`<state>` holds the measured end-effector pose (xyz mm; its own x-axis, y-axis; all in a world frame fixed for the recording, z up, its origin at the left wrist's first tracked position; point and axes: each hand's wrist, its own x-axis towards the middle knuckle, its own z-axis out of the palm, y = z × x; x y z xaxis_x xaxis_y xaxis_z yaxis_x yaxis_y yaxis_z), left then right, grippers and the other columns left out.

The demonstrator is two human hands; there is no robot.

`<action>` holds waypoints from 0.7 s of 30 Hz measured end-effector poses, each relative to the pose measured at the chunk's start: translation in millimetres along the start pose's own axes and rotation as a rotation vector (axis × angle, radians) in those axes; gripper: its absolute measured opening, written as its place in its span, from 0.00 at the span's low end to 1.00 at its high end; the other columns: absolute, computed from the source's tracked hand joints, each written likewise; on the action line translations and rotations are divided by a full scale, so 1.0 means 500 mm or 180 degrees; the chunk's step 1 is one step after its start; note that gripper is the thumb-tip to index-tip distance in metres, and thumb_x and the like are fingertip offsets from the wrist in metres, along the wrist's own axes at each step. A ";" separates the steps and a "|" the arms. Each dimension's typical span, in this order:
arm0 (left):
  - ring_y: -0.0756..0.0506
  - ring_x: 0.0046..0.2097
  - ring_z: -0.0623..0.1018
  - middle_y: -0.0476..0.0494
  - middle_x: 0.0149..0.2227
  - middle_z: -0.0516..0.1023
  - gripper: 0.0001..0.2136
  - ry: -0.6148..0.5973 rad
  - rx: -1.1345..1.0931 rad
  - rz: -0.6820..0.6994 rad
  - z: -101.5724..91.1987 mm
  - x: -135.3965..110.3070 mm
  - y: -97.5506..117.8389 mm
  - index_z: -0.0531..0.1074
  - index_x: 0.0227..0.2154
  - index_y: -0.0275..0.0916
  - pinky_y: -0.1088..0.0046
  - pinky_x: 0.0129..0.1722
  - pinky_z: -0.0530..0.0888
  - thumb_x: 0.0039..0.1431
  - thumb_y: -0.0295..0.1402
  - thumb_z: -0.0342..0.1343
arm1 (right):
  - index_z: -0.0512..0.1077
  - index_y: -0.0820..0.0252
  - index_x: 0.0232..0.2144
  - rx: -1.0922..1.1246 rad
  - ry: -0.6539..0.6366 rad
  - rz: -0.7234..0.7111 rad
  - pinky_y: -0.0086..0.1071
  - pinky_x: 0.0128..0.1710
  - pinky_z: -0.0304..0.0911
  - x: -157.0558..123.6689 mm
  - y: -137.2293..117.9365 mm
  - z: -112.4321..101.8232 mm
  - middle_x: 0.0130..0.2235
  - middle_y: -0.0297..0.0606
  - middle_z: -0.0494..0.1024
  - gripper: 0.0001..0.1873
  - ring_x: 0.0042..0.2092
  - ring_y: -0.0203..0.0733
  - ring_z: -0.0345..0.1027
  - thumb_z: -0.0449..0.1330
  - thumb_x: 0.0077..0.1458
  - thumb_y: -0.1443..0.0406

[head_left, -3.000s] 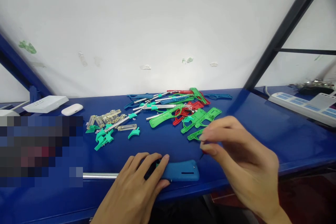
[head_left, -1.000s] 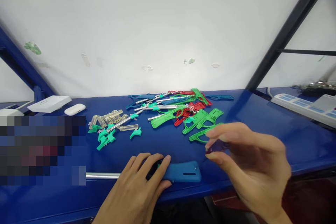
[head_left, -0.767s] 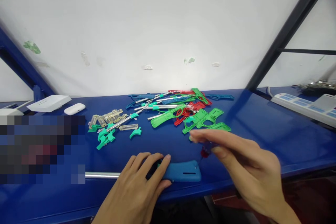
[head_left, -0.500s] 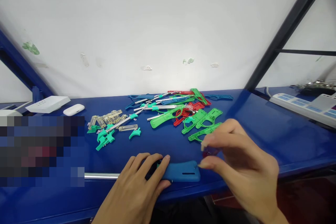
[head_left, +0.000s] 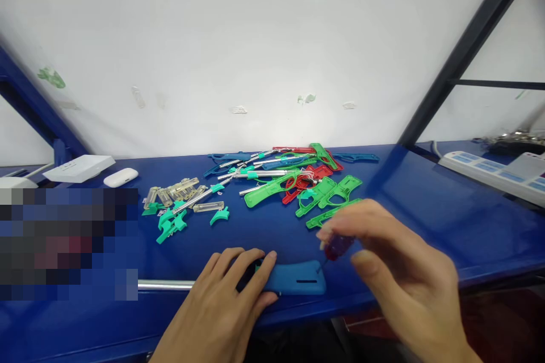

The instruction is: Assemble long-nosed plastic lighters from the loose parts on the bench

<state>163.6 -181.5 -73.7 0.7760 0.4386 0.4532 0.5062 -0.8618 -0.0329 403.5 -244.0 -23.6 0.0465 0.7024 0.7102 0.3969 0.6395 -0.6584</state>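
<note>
A blue plastic handle (head_left: 293, 279) with a dark slot lies near the table's front edge. My left hand (head_left: 223, 292) presses it down, fingers wrapped over its left part. A silver metal rod (head_left: 166, 285) runs out leftward from under that hand. My right hand (head_left: 395, 272) is at the handle's right end, with its fingertips on a short screwdriver (head_left: 338, 246) that has a see-through red and purple grip. Its thin shaft slants down to the handle's right end. The thumb stands away from the grip.
Green trigger pieces (head_left: 172, 226), clear plastic parts (head_left: 183, 188) and green (head_left: 272, 188), red (head_left: 317, 173) and blue (head_left: 356, 157) handle shells lie behind my hands. A white case (head_left: 121, 177) is at the left, a power strip (head_left: 494, 173) at the right. A blurred patch covers the left.
My right thumb has come off the screwdriver's grip and opened away from the fingers, and the hand has turned slightly. The left hand and the blue handle stay in place.
</note>
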 end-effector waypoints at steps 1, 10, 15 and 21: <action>0.35 0.50 0.81 0.39 0.54 0.82 0.18 0.0002 -0.0012 -0.0005 -0.001 0.000 -0.001 0.69 0.64 0.41 0.52 0.45 0.84 0.78 0.36 0.44 | 0.79 0.44 0.51 -0.0008 -0.0119 0.0059 0.33 0.46 0.74 0.000 -0.003 -0.003 0.48 0.30 0.83 0.15 0.50 0.40 0.76 0.60 0.70 0.69; 0.35 0.51 0.81 0.38 0.54 0.81 0.19 -0.0022 0.0017 -0.0001 -0.002 0.003 -0.003 0.68 0.64 0.40 0.51 0.45 0.84 0.79 0.36 0.43 | 0.75 0.45 0.49 0.0099 0.0515 -0.0025 0.32 0.41 0.70 -0.006 0.003 0.020 0.40 0.27 0.78 0.23 0.40 0.36 0.72 0.68 0.59 0.78; 0.36 0.51 0.81 0.38 0.54 0.81 0.19 -0.0042 0.0020 -0.0019 -0.005 0.001 0.000 0.69 0.64 0.40 0.52 0.46 0.84 0.79 0.36 0.43 | 0.75 0.43 0.56 -0.0316 0.0081 -0.0241 0.33 0.50 0.72 -0.006 -0.002 -0.001 0.49 0.30 0.81 0.25 0.49 0.39 0.74 0.62 0.65 0.76; 0.35 0.50 0.81 0.37 0.53 0.81 0.19 -0.0051 0.0008 -0.0001 -0.003 0.002 0.001 0.69 0.64 0.39 0.50 0.45 0.84 0.79 0.35 0.42 | 0.76 0.38 0.60 -0.0287 -0.0224 0.0139 0.32 0.46 0.76 -0.003 -0.015 -0.014 0.48 0.29 0.86 0.24 0.46 0.40 0.81 0.56 0.71 0.71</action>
<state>164.1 -181.7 -71.6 0.7819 0.4428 0.4389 0.5073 -0.8611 -0.0350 407.2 -251.9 -17.9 0.0024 0.7512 0.6601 0.4770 0.5793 -0.6610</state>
